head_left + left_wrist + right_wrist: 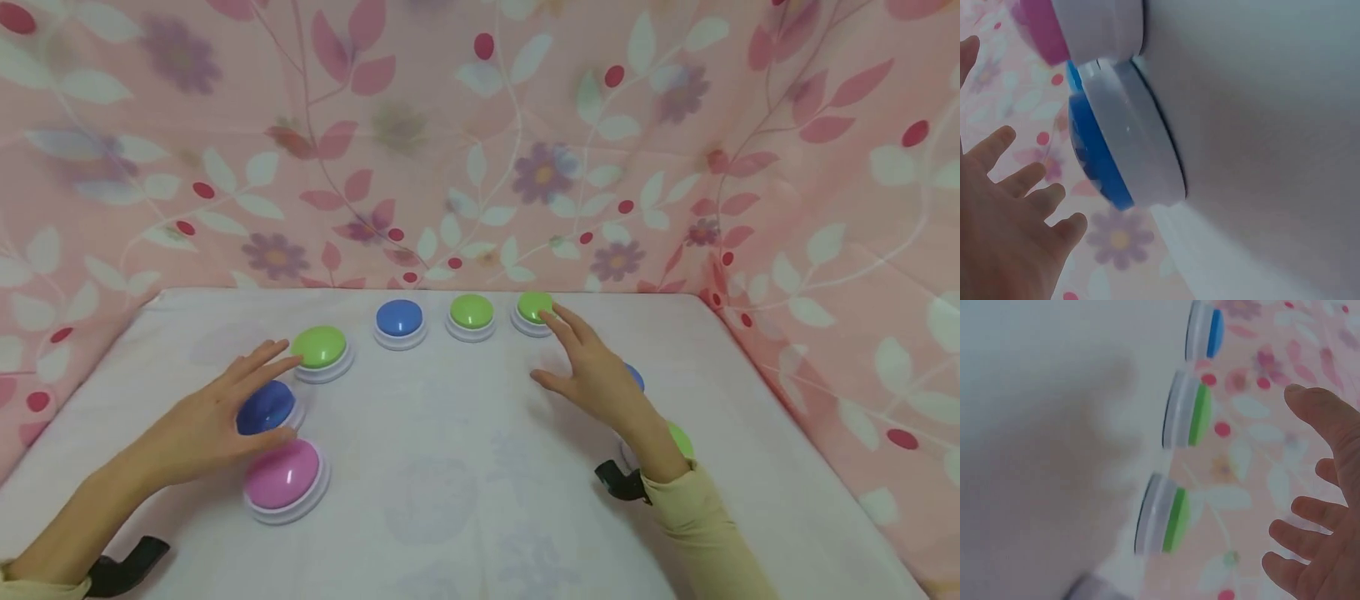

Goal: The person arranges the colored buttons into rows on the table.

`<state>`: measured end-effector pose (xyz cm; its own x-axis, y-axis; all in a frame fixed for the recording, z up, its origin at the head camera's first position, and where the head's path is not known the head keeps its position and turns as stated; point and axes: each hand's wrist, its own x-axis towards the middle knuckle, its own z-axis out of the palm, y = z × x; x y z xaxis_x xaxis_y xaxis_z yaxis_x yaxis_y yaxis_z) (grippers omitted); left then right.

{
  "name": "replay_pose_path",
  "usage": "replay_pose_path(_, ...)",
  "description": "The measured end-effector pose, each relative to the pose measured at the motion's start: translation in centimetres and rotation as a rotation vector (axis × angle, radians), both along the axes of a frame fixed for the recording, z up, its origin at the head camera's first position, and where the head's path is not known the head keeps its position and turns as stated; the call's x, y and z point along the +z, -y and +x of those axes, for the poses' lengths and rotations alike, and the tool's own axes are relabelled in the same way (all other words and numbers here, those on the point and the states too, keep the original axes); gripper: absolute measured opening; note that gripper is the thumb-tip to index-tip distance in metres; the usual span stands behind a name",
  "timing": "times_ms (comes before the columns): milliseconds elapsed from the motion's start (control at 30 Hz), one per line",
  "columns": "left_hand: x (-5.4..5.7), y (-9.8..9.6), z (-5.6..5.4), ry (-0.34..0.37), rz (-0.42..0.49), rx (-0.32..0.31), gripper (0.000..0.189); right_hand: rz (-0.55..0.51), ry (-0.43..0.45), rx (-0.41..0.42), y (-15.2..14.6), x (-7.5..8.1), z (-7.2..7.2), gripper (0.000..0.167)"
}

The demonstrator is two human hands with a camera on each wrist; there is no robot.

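Note:
My left hand (pixel 206 425), fingers spread and nearly straight, hovers above a blue push button (pixel 266 408). Its fingertips reach toward a green button (pixel 318 347), and the thumb overlaps the far edge of a pink button (pixel 282 475). The left wrist view has a gap between that hand (pixel 1010 219) and the blue button (pixel 1097 153). My right hand (pixel 592 375) is also held up with extended fingers, its fingertips in front of another green button (pixel 532 305). In the right wrist view this hand (pixel 1316 531) stands apart from the green buttons (pixel 1179 519). Neither holds anything.
A blue button (pixel 400 318) and a green button (pixel 471 312) sit along the back of the white-covered table (pixel 450 458). Behind my right forearm, a blue button (pixel 635 377) and a green button (pixel 681 439) are partly hidden. Pink floral cloth (pixel 450 167) surrounds the table.

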<state>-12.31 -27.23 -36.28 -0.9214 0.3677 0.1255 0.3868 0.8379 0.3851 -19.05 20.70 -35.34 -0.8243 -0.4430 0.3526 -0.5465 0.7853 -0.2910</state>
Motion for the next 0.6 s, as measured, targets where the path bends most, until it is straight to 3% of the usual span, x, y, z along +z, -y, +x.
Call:
replay_pose_path(67, -0.3, -0.1, 0.6, 0.013, 0.007, -0.023, 0.087, 0.016, 0.024, 0.023, 1.1, -0.4, 0.2, 0.086)
replay_pose_path(133, -0.8, -0.2, 1.3, -0.023, 0.010, -0.075, 0.085, 0.041, 0.039, 0.049, 2.1, -0.8, 0.2, 0.085)
replay_pose_path(333, -2.2, -0.3, 3.0, -0.264, -0.024, -0.227, 0.085, 0.098, 0.050, 0.139, 5.2, -1.7, 0.7, 0.082)
replay_pose_path(600, -3.1, 0.0, 4.3, -0.320, -0.062, -0.237, 0.095, 0.155, 0.056, 0.250, 9.3, -2.1, 1.9, 0.080)
